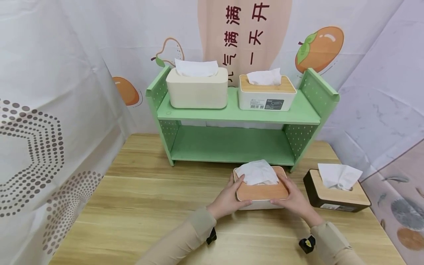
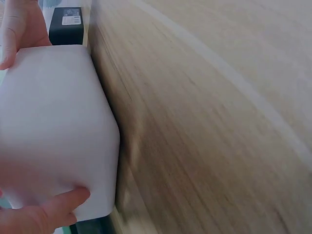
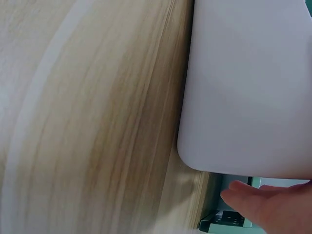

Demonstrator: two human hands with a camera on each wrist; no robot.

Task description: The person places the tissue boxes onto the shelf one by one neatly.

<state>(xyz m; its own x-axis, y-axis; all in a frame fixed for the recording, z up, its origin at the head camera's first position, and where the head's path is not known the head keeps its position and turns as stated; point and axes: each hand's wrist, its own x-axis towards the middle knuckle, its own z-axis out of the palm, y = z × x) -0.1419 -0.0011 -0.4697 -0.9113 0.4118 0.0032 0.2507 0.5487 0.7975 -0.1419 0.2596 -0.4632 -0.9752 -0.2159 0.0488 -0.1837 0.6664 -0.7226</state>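
Observation:
Between the two hands sits a white tissue box (image 1: 261, 204) with an orange-brown wooden lid and a white tissue (image 1: 258, 173) sticking out of its top. My left hand (image 1: 228, 198) grips its left end, with the thumb on the front wall. At the opposite end my right hand (image 1: 296, 198) holds it the same way, thumb also at the front. The smooth front wall of the tissue box (image 2: 53, 112) fills much of the left wrist view, low against the table. In the right wrist view, fingers of my right hand (image 3: 273, 207) lie along the box's end.
A green two-tier shelf (image 1: 232, 143) stands behind, its upper board bearing a cream tissue box (image 1: 197, 92) and a white tissue box with a wooden lid (image 1: 266, 98). To the right is a black tissue box (image 1: 338, 195). Everything stands on a wooden table (image 1: 139, 206), with hanging cloths around.

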